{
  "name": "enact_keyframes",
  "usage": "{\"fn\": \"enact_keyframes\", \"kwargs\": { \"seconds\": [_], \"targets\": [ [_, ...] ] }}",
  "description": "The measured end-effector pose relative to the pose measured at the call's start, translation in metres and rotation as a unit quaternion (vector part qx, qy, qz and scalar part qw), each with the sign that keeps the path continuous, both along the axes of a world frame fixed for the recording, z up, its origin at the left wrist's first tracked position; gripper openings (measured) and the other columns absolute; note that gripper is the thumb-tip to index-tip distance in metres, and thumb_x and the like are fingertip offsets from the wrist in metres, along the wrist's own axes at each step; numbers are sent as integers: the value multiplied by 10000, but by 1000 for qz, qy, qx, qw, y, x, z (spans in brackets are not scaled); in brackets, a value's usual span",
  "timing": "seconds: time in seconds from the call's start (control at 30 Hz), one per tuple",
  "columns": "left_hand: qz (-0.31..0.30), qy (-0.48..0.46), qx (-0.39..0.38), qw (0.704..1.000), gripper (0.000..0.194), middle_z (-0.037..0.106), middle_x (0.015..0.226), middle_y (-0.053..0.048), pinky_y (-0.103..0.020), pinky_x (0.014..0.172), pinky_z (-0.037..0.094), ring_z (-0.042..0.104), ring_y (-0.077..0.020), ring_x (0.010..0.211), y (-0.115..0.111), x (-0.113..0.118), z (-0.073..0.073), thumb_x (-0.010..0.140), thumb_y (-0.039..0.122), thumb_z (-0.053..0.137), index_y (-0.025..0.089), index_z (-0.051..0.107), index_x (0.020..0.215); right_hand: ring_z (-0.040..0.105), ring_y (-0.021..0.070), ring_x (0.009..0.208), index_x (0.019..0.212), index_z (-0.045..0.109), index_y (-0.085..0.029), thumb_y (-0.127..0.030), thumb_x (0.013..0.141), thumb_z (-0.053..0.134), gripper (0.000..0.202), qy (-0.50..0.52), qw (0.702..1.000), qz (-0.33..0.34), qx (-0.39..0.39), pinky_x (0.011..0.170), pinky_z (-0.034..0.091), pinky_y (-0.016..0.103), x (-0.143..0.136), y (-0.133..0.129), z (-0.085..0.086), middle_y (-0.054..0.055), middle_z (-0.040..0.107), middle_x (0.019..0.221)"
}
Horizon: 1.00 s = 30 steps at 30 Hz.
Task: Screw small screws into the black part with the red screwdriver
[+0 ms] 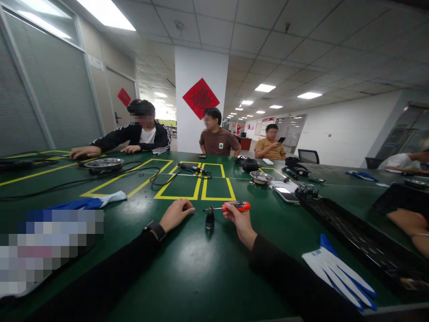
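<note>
My right hand (239, 220) grips a screwdriver (238, 206) by its red and black handle. The thin shaft points left and crosses the top of a small dark cylindrical part (209, 219) that stands upright on the green table. Whether the tip touches that part, I cannot tell. To the left of it, apart from it, my left hand (177, 214) rests at the table with its fingers bent and drawn toward the thumb. What lies under those fingers, if anything, is hidden. A dark band circles my left wrist.
White-blue gloves (338, 270) lie on the right beside a long black tray (362, 237); another blue glove (87, 203) lies left. Ahead are a cabled black tool (191, 168), metal bowls (261, 177) and a phone (286, 194). Several people sit around the green table (197, 286).
</note>
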<state>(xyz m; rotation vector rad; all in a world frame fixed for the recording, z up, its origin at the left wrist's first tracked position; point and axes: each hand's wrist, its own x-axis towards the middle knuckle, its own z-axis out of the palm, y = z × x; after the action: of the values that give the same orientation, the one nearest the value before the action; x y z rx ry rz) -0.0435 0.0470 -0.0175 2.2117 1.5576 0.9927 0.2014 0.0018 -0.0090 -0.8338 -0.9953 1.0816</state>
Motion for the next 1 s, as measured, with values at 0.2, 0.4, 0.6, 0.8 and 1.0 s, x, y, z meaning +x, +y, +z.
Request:
{"fn": "enact_keyframes", "kwargs": {
  "seconds": [0.2,0.4,0.6,0.8,1.0],
  "targets": [
    [7,21,-2,1000,277,630,804,-56,-292,715,415,556,-207,800,5,0,-6,721,431,552,175,658,725,649,149,612,857,666,-112,-321,638,728,309,-33,995,93,8,619,541,282,-4,-14,12,65,696,730],
    [12,20,-6,1000,246,640,807,-53,-285,698,419,568,-204,794,5,-1,-6,706,408,571,181,663,709,652,153,633,901,660,-113,-308,655,718,320,-49,992,118,15,627,543,287,-5,-15,11,64,696,751],
    [22,26,-3,999,238,648,809,-56,-288,699,424,575,-207,798,4,0,-5,702,406,576,186,667,714,646,150,614,868,662,-113,-303,644,727,301,-20,994,111,6,610,534,283,-5,-13,10,58,690,723],
    [23,24,17,999,324,650,805,-62,-296,726,420,575,-211,805,1,4,-3,780,434,474,184,669,714,637,145,615,838,662,-120,-288,636,736,273,30,995,97,-8,590,519,273,-4,-12,12,59,686,719],
    [-5,26,38,999,281,654,865,-64,-302,773,422,569,-223,860,-4,9,-1,703,428,586,191,690,810,633,145,616,824,660,-122,-287,643,729,255,39,995,96,-11,591,515,275,-4,-12,13,59,684,723]
  ]
}}
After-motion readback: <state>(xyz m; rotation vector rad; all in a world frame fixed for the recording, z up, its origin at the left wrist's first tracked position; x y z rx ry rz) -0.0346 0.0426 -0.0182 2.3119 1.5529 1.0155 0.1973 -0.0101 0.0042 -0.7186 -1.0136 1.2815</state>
